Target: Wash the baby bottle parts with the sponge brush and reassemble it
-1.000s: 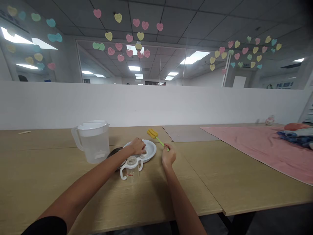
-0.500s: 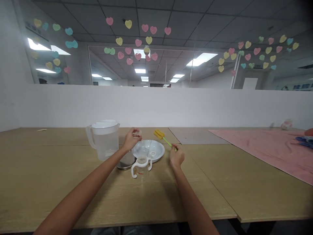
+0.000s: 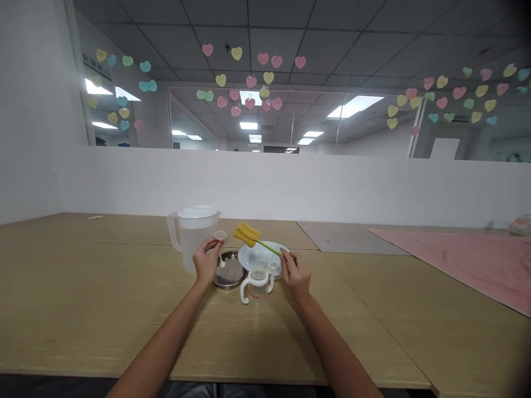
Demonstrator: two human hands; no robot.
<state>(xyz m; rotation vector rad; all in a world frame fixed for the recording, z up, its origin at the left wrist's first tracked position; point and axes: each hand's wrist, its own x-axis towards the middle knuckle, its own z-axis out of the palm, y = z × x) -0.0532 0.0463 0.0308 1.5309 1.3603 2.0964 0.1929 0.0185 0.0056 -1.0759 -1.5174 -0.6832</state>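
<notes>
My left hand (image 3: 207, 262) pinches a small, clear, round bottle part (image 3: 220, 236) by its edge. A white bead (image 3: 222, 265) shows below it, perhaps on a thin tube hanging from the part. My right hand (image 3: 297, 273) grips the green handle of a bottle brush (image 3: 248, 235), its yellow sponge head pointing left above a white bowl (image 3: 249, 255). In front of the bowl stands a clear baby bottle (image 3: 258, 290) with white handles and an open top. Beside the left fingers lies a round steel dish (image 3: 228, 284).
A translucent lidded pitcher (image 3: 194, 232) stands behind my left hand. Inside the bowl's right side is a small white ring (image 3: 274, 266). A pink cloth (image 3: 456, 260) covers the table's right part, below a low white wall (image 3: 290, 185) with glass above.
My left hand has moved from above the bowl toward the pitcher with the round part. The brush head has swung left and up over the bowl. The view has shifted slightly left.
</notes>
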